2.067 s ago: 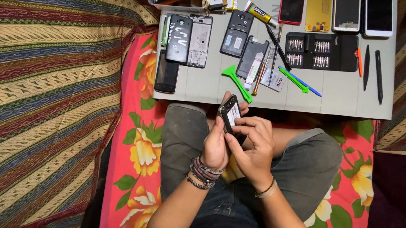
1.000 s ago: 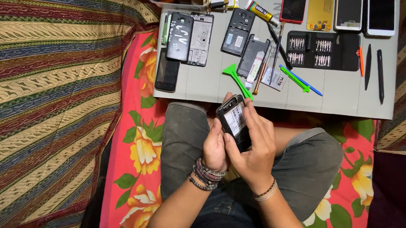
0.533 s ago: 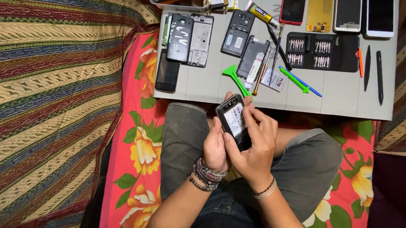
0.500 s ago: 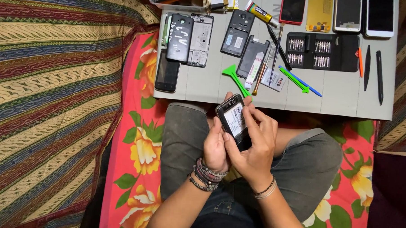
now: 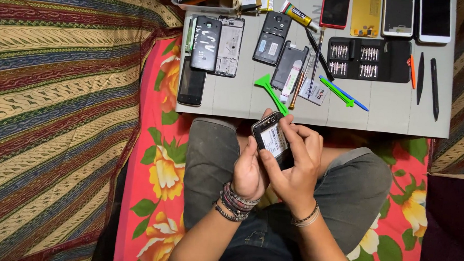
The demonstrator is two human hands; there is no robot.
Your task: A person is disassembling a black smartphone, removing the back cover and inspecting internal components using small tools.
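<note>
Holding an opened black phone over our lap, just below the worktop edge. Left hand cups its lower side to steady it; right hand wraps from the right, fingers pressing the white-labelled battery (seating or lifting it, we cannot tell). Both hands clamped on it. Green pry tool and bit case lie close ahead, within reach.

Bare board strip near hands, green pry tool closest, parts crowding beyond
</note>
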